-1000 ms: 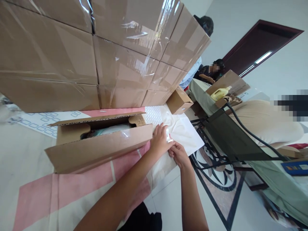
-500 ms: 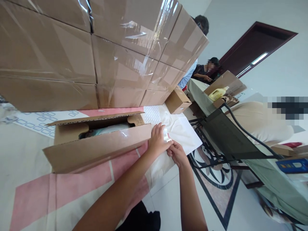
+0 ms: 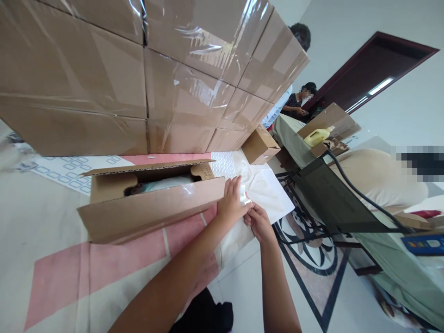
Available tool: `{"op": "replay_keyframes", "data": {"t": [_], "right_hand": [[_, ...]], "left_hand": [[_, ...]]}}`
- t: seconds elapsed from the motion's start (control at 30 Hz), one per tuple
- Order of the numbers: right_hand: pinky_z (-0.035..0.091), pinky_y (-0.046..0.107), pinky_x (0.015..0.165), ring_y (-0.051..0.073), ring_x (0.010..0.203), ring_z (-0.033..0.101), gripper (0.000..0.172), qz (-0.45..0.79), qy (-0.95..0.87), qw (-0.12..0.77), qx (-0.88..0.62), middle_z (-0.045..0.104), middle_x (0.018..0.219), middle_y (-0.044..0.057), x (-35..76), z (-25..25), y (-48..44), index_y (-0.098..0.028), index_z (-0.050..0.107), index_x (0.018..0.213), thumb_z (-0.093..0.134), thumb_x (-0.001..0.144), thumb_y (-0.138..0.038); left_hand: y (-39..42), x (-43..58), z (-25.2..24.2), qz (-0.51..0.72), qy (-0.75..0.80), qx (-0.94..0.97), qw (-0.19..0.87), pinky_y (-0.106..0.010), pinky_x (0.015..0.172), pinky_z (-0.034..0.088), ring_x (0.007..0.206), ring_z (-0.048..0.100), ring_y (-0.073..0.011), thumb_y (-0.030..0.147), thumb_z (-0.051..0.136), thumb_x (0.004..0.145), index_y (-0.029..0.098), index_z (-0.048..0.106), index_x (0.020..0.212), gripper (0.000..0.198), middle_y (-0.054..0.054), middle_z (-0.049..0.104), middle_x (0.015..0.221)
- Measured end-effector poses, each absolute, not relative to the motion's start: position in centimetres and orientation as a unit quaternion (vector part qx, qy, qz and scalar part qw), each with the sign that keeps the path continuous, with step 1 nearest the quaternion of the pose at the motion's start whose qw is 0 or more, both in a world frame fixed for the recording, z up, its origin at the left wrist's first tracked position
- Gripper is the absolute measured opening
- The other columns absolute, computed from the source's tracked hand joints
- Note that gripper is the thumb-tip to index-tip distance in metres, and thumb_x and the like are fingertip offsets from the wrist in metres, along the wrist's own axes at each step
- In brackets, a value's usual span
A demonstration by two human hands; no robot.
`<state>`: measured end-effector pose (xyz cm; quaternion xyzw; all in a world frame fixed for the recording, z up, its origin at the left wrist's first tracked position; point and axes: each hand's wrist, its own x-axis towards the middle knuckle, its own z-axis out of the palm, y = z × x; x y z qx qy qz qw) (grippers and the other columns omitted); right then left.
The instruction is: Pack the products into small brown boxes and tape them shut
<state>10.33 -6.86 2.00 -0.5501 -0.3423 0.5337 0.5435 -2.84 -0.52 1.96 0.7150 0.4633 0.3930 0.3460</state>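
Beyond the right end of an open cardboard box (image 3: 156, 203), my two hands meet at a small shiny white item with a touch of red (image 3: 244, 196); its kind is too small to tell. My left hand (image 3: 231, 200) is closed around it, the fingers bent upward and the thumb toward my right hand. With thumb and fingertips pinched together, my right hand (image 3: 258, 221) grips the item's near edge. The long box stands with its flaps up, and a white and teal package (image 3: 166, 184) shows partly inside it.
Taped cardboard cartons (image 3: 187, 78) are stacked behind the box. A smaller carton (image 3: 262, 145) stands at the cloth's far end. To the right are a dark folding chair (image 3: 333, 199), a seated person (image 3: 378, 178), and a table with a yellow bottle (image 3: 317, 136). Other people are farther back.
The view has shifted slightly, so the scene sits a little farther right. Both hands stay together at the small white item, with barely any movement.
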Motion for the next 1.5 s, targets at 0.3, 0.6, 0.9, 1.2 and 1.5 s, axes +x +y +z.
{"op": "replay_keyframes", "data": {"t": [0.3,0.6,0.9,1.2,1.5], "right_hand": [[0.047,0.027,0.056,0.011,0.054,0.043,0.023,0.523,-0.349,0.541,-0.559,0.045,0.055,-0.005,10.4,1.4,-7.0,-0.018,0.065,0.075,0.082,0.078,-0.033],[0.051,0.029,0.057,0.011,0.053,0.044,0.026,0.519,-0.361,0.524,-0.571,0.044,0.054,-0.005,10.5,1.7,-7.0,-0.019,0.067,0.074,0.087,0.075,-0.036],[0.057,0.028,0.061,0.009,0.053,0.041,0.028,0.528,-0.356,0.512,-0.577,0.043,0.056,-0.006,10.4,2.3,-6.9,-0.018,0.067,0.074,0.088,0.073,-0.038],[0.062,0.03,0.062,0.007,0.052,0.035,0.023,0.538,-0.34,0.517,-0.572,0.047,0.06,-0.005,10.7,2.0,-6.8,-0.017,0.069,0.078,0.087,0.071,-0.029],[0.063,0.03,0.061,0.006,0.05,0.03,0.02,0.542,-0.345,0.506,-0.575,0.043,0.057,-0.007,10.8,2.4,-6.7,-0.017,0.069,0.075,0.085,0.07,-0.027]], "left_hand": [[-0.7,-3.2,2.6,0.373,0.47,0.732,0.322,-0.041,0.11,0.051,0.156,0.029,-0.0301,0.036,0.075,0.083,0.022,0.026,0.162,0.095,-0.009,0.036,0.166],[-0.7,-3.5,2.6,0.345,0.466,0.748,0.323,-0.04,0.107,0.052,0.157,0.025,-0.0331,0.043,0.076,0.084,0.025,0.024,0.164,0.097,-0.009,0.033,0.168],[-0.5,-3.3,1.9,0.354,0.463,0.74,0.337,-0.038,0.108,0.05,0.158,0.022,-0.0312,0.046,0.074,0.084,0.024,0.024,0.163,0.096,-0.008,0.03,0.17],[-0.5,-3.1,1.7,0.362,0.468,0.726,0.349,-0.038,0.111,0.048,0.159,0.022,-0.0274,0.043,0.075,0.082,0.022,0.018,0.165,0.102,-0.007,0.029,0.17],[-0.5,-2.9,1.4,0.357,0.471,0.728,0.348,-0.038,0.112,0.047,0.16,0.019,-0.0285,0.045,0.075,0.084,0.025,0.016,0.165,0.103,-0.005,0.025,0.172]]}}
